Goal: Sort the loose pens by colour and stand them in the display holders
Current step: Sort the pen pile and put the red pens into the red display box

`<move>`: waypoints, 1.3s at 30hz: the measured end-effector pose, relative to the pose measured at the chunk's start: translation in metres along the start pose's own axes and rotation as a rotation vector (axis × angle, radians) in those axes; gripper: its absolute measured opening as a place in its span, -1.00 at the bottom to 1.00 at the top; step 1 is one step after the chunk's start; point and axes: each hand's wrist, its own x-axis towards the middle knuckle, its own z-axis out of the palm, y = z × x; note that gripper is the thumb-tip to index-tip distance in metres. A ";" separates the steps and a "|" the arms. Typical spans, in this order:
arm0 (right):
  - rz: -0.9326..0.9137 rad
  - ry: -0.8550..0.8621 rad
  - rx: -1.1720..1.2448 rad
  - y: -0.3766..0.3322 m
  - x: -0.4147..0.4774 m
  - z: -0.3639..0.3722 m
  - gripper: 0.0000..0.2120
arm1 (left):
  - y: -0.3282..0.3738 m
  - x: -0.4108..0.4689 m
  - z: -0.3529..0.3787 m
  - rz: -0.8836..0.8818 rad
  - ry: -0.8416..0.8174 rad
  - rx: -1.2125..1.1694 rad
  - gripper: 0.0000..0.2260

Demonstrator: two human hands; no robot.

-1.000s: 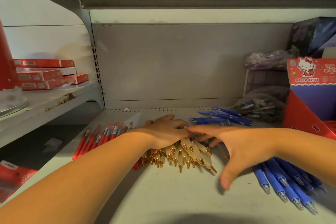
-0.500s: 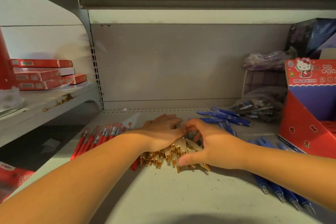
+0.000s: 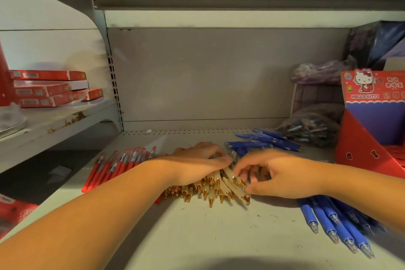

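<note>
A bunch of white pens with gold tips [image 3: 219, 188] lies mid-shelf, tips toward me. My left hand [image 3: 197, 164] lies over the bunch with fingers curled round its top. My right hand [image 3: 276, 173] cups the bunch's right side, fingers curled against the pens. Red pens [image 3: 118, 164] lie in a row at the left. Blue pens [image 3: 333, 221] lie at the front right, and more blue pens [image 3: 267, 142] lie behind my hands. A red and blue Hello Kitty display holder [image 3: 359, 144] stands at the right.
A clear bag of pens [image 3: 311, 127] and a purple bag [image 3: 322, 70] sit at the back right. Red boxes [image 3: 50, 90] are stacked on the neighbouring shelf at left. The grey shelf floor [image 3: 208, 232] runs to the front edge, under an upper shelf.
My right hand came in from the right, closed against the white pens and slid a little right along the bunch. My left hand stayed on top of the bunch.
</note>
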 end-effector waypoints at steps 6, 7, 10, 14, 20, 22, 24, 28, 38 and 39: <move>-0.078 0.055 -0.023 -0.004 0.005 0.008 -0.64 | 0.003 0.000 -0.002 -0.047 0.029 0.004 -0.61; -0.082 0.078 -0.033 -0.005 0.006 0.011 -0.66 | 0.003 0.001 -0.002 -0.063 0.039 0.032 -0.64; -0.095 0.123 -0.064 -0.007 0.010 0.014 -0.66 | 0.003 0.001 -0.001 -0.077 0.052 0.061 -0.63; -0.075 0.018 -0.025 -0.004 0.002 0.011 -0.49 | 0.001 0.003 0.000 0.003 0.042 0.070 -0.57; 0.001 0.149 -0.109 -0.010 0.003 0.025 -0.32 | -0.002 0.005 0.002 0.028 0.023 0.125 -0.55; 0.031 0.206 -0.051 -0.015 0.008 0.031 -0.40 | -0.004 0.004 0.001 0.039 0.022 0.092 -0.57; 0.063 0.248 -0.022 -0.019 0.013 0.034 -0.45 | -0.005 0.004 0.000 0.055 0.015 0.050 -0.62; 0.079 0.203 0.007 -0.026 0.014 0.027 -0.49 | -0.004 0.003 -0.001 0.062 0.013 0.065 -0.63; 0.499 0.049 -0.021 -0.003 0.022 -0.006 -0.82 | 0.011 0.006 -0.002 0.065 0.007 0.156 -0.65; 0.473 0.030 -0.039 -0.005 0.026 -0.005 -0.82 | 0.012 0.007 -0.001 0.075 -0.003 0.137 -0.68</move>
